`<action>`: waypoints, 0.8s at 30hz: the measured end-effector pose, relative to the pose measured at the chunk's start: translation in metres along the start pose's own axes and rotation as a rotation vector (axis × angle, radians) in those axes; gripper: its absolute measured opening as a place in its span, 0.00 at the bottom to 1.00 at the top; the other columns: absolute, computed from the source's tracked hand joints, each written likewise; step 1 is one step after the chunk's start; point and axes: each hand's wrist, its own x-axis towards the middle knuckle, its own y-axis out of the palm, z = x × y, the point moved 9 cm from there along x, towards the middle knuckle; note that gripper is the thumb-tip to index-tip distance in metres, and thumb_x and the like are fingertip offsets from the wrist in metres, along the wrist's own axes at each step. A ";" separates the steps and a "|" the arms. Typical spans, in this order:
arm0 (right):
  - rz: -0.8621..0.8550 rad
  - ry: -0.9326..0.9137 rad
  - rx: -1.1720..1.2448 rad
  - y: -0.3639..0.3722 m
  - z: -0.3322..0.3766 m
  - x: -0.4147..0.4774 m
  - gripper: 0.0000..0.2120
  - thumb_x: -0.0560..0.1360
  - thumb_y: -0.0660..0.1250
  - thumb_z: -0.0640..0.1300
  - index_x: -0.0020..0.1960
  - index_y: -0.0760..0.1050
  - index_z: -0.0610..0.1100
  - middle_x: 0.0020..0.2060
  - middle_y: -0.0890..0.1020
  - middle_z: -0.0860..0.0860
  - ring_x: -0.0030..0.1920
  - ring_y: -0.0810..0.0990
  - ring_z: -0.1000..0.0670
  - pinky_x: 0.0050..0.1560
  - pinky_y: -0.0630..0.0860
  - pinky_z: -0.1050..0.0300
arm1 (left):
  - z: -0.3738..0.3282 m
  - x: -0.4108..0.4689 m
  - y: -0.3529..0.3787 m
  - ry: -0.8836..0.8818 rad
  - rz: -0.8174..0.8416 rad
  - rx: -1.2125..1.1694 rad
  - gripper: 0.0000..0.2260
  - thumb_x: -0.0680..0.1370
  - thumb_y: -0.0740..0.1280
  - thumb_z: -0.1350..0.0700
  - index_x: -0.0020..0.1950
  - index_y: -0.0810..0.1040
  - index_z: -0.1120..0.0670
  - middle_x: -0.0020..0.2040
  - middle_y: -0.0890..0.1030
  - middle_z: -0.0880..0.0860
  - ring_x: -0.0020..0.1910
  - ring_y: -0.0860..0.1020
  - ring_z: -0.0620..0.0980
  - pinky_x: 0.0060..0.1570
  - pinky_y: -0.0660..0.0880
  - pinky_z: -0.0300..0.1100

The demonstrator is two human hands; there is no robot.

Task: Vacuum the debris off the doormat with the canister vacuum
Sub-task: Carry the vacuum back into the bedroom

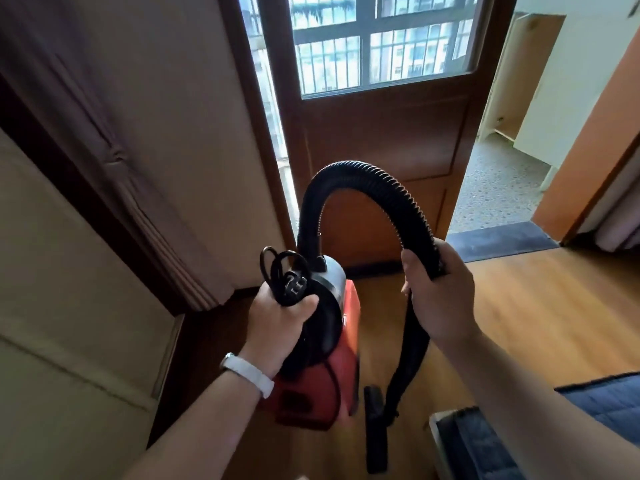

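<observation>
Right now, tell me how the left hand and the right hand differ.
The left hand grips the bundled power cord against the canister vacuum; the right hand grips the ribbed hose. The left hand sits lower in view and wears a white wristband; the right hand's wrist is bare. Both are curled round black parts of the same vacuum.

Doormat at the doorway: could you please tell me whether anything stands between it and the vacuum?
Nothing visible does: only wooden floor lies between the canister vacuum, held by the left hand, and the doormat; the door stands beside the mat.
</observation>
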 end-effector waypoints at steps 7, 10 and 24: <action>-0.092 0.021 -0.055 -0.008 -0.039 0.096 0.08 0.77 0.70 0.47 0.41 0.74 0.52 0.31 0.79 0.50 0.31 0.78 0.55 0.31 0.69 0.72 | -0.008 0.099 0.084 0.000 0.098 0.006 0.10 0.69 0.77 0.59 0.47 0.78 0.54 0.40 0.84 0.50 0.38 0.82 0.44 0.36 0.77 0.36; -0.130 0.056 -0.107 -0.008 -0.066 0.146 0.06 0.76 0.70 0.49 0.42 0.75 0.53 0.30 0.80 0.51 0.32 0.81 0.49 0.33 0.73 0.63 | -0.009 0.156 0.132 0.015 0.172 0.006 0.09 0.70 0.76 0.59 0.46 0.79 0.52 0.39 0.83 0.48 0.35 0.80 0.39 0.31 0.72 0.29; -0.468 0.003 -0.260 -0.071 -0.105 0.333 0.05 0.72 0.66 0.56 0.43 0.75 0.56 0.27 0.79 0.51 0.27 0.78 0.50 0.31 0.76 0.52 | -0.081 0.348 0.353 0.090 0.589 0.056 0.13 0.69 0.77 0.57 0.49 0.77 0.49 0.43 0.83 0.47 0.43 0.82 0.45 0.43 0.78 0.42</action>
